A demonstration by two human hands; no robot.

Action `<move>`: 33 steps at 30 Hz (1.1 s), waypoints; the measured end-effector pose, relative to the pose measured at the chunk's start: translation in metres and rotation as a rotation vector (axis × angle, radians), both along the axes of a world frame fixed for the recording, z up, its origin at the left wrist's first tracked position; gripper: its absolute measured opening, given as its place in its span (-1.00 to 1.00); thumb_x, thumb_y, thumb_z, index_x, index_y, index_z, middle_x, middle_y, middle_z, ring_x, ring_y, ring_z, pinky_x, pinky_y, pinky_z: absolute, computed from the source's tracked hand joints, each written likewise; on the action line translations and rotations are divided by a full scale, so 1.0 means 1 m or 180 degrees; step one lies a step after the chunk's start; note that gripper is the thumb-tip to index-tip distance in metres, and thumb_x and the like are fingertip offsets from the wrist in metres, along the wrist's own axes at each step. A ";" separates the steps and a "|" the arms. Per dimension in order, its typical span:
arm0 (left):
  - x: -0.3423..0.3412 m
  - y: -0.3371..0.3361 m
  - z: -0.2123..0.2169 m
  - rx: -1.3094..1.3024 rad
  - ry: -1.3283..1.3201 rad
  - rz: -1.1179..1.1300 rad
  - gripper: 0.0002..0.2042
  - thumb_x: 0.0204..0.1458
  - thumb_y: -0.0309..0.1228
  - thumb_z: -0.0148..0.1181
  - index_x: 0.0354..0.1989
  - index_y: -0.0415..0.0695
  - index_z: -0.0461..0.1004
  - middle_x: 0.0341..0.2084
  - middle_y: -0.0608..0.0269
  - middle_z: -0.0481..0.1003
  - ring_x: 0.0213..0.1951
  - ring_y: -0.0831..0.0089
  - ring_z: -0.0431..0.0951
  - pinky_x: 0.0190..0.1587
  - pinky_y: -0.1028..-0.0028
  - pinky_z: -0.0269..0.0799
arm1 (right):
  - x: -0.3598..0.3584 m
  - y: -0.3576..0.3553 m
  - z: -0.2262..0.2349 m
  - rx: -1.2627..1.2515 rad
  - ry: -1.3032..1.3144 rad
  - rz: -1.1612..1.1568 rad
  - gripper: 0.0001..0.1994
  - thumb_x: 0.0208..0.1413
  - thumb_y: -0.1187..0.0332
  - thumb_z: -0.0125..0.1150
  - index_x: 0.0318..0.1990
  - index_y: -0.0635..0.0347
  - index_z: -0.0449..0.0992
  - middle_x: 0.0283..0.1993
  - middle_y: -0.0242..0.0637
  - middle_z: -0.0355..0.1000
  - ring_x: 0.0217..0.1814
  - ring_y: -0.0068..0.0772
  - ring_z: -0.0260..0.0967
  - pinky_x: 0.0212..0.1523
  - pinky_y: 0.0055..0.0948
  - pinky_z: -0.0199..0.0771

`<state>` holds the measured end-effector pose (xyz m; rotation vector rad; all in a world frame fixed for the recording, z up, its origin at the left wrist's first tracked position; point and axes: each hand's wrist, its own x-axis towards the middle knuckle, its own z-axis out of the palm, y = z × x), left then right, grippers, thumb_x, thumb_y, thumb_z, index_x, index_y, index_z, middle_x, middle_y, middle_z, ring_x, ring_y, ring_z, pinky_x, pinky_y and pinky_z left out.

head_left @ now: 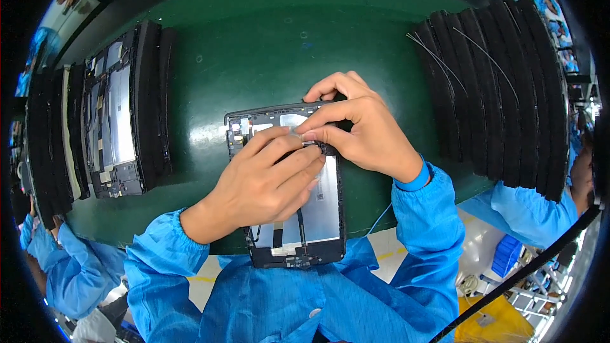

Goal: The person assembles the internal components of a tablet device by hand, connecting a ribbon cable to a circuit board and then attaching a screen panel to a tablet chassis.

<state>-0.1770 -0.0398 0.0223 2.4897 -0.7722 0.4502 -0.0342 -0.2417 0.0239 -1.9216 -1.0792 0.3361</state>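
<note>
An opened tablet (327, 206) lies face down in front of me at the table's near edge, its silver inner plate, dark frame and black flat cables exposed. My left hand (260, 181) reaches across its middle, fingers bent and closed close to the board area. From the right, my right hand (365, 130) pinches thumb and forefinger together near the tablet's upper part, while its other fingers curl over the top edge. The fingertips of both hands nearly meet. Whatever small part they grip is hidden between them.
Black foam dividers (149, 89) stand at the left with another opened tablet (121, 121) leaning among them. More black foam dividers (495, 89) line the right, with thin pale wires (438, 60) on top. A blue wrist strap (416, 179) with a cord circles my right wrist. Co-workers' blue sleeves (521, 209) flank the green table (286, 44).
</note>
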 end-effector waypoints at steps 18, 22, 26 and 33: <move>0.002 -0.002 0.001 -0.0236 0.0102 0.0076 -0.67 -0.03 -0.48 0.48 -0.04 -0.20 0.78 -0.01 0.19 0.73 0.06 0.17 0.66 0.26 0.06 0.59 | 0.001 -0.001 -0.001 0.0030 -0.0028 -0.0003 -0.79 0.07 0.40 0.65 -0.12 -0.01 0.92 0.09 -0.27 0.62 0.17 -0.17 0.45 0.17 -0.22 0.52; 0.003 -0.001 0.001 -0.0267 0.0118 0.0118 -0.68 -0.03 -0.48 0.47 -0.04 -0.20 0.78 -0.02 0.19 0.73 0.04 0.17 0.66 0.26 0.04 0.59 | 0.006 -0.006 0.002 0.0102 0.0176 0.0225 -0.61 0.03 0.49 0.53 0.07 0.04 0.84 0.15 -0.16 0.59 0.26 -0.01 0.42 0.34 -0.11 0.47; 0.002 0.000 0.000 -0.0277 0.0149 0.0074 -0.67 -0.02 -0.48 0.47 -0.02 -0.21 0.78 -0.01 0.18 0.72 0.02 0.17 0.66 0.25 0.03 0.59 | 0.010 -0.012 0.012 -0.0037 0.0392 0.0420 -0.38 -0.03 0.56 0.44 0.30 0.07 0.71 0.25 -0.10 0.54 0.38 0.07 0.37 0.45 -0.08 0.42; 0.000 0.000 -0.002 -0.0304 0.0124 0.0090 -0.65 -0.03 -0.47 0.47 -0.01 -0.22 0.78 0.00 0.18 0.73 0.01 0.16 0.65 0.25 0.03 0.59 | 0.007 -0.010 0.014 -0.0147 0.0478 0.0544 -0.29 -0.07 0.64 0.39 0.36 0.07 0.63 0.31 -0.11 0.50 0.45 0.10 0.31 0.51 -0.04 0.36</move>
